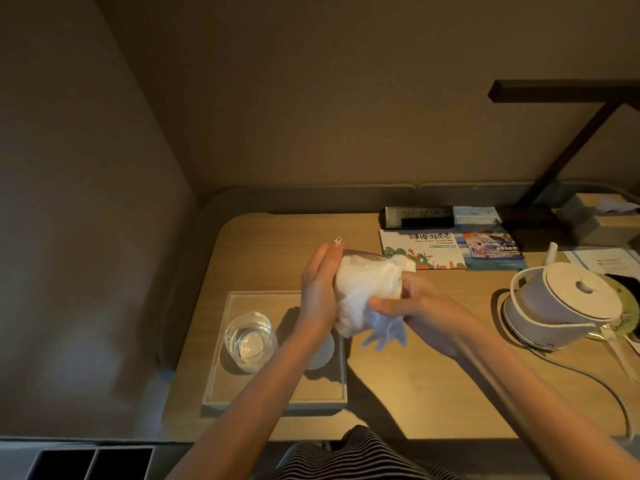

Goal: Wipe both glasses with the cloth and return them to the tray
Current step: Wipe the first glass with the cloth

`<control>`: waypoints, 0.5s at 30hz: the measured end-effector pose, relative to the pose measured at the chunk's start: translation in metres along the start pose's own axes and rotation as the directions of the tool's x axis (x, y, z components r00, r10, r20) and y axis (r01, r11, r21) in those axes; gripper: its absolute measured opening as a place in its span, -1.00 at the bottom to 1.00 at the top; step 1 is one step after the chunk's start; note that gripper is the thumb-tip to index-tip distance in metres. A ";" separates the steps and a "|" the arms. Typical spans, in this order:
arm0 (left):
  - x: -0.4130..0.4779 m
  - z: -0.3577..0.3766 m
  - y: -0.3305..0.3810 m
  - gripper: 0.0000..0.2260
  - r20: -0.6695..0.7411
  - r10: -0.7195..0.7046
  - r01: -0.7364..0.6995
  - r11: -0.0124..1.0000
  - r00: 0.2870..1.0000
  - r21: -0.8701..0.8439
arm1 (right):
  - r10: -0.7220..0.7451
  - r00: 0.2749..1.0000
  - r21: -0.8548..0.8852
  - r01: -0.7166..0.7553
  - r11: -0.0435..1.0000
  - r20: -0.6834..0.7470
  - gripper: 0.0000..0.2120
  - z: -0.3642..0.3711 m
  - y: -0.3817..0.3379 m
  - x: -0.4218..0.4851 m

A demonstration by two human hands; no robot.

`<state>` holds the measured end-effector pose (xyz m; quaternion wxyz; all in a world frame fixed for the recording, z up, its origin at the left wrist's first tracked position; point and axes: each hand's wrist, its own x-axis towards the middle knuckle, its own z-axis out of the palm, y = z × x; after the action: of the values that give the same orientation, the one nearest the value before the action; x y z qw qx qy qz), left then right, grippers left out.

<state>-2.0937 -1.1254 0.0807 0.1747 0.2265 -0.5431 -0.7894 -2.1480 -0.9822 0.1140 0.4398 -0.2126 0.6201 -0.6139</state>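
A clear glass (360, 255) lies sideways in the air above the desk, almost wholly wrapped in a white cloth (367, 292); only a strip of its upper side shows. My left hand (318, 289) presses flat against the glass's left end. My right hand (412, 306) grips the cloth around the glass from the right. A second clear glass (250, 341) stands upright at the left of the pale rectangular tray (273, 401). A round coaster (323, 351) lies on the tray to its right, partly hidden under my left forearm.
A white electric kettle (561, 303) on its base stands at the right, its cord running along the desk's front edge. Brochures (450, 251), a power strip (419, 216) and a tissue box (602, 216) line the back. A dark lamp arm rises at far right.
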 end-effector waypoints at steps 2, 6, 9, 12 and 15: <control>0.004 -0.004 0.002 -0.62 0.028 0.142 -0.144 0.987 0.989 0.070 | -0.019 0.999 0.264 0.030 0.964 -0.043 -0.82 0.001 -0.003 0.003; 0.012 -0.009 0.009 -0.53 0.013 0.267 -0.266 0.957 0.964 0.114 | -0.116 0.987 0.153 0.131 0.979 -0.108 -0.86 0.012 -0.007 0.003; 0.009 -0.005 0.017 -0.63 -0.036 0.063 -0.062 0.998 0.997 0.012 | -0.283 0.959 -0.526 0.224 0.821 -0.032 -0.78 0.013 -0.007 0.001; 0.010 -0.006 0.017 -0.65 0.025 -0.156 0.155 0.987 0.987 0.028 | -0.411 0.895 -0.920 0.297 0.255 0.175 -0.60 0.004 0.004 0.001; 0.009 -0.004 0.023 -0.65 0.035 -0.251 0.248 0.966 0.967 0.079 | -0.481 0.856 -0.963 0.258 0.074 0.192 -0.59 0.006 0.016 -0.001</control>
<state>-2.0986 -1.1411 0.0999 0.0534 0.2815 -0.5428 -0.7895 -2.1384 -0.9823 0.0994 -0.0248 -0.5356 0.8235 -0.1854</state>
